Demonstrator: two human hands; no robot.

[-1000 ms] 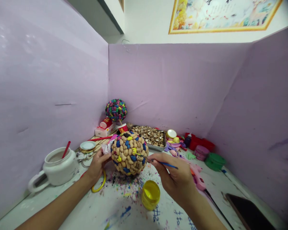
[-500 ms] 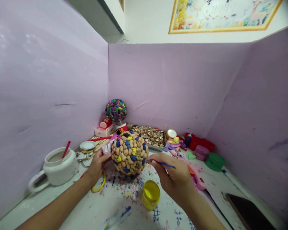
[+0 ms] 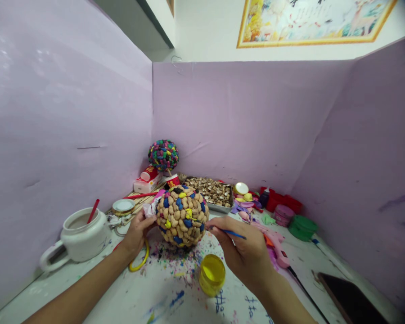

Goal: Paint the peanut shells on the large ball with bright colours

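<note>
A ball covered in tan shells (image 3: 182, 216), some painted blue and yellow, rests on the paint-spattered table (image 3: 175, 288). My left hand (image 3: 137, 231) grips its left side, fingers curled against it. My right hand (image 3: 243, 249) pinches a thin blue-handled paintbrush (image 3: 234, 234), whose tip touches the ball's right side. An open pot of yellow paint (image 3: 212, 273) stands just in front of the ball, below my right hand.
A white pot with a red stick (image 3: 79, 234) stands at left. Behind are a fully painted shell ball on a stick (image 3: 163, 155), a metal tray of shells (image 3: 213, 192), paint lids and pots (image 3: 283, 211), a pink glue gun (image 3: 278, 252) and a dark tablet (image 3: 349, 299). Purple boards wall in the table.
My right hand with the brush has shifted slightly left toward the ball. The left hand and the ball have stayed in place.
</note>
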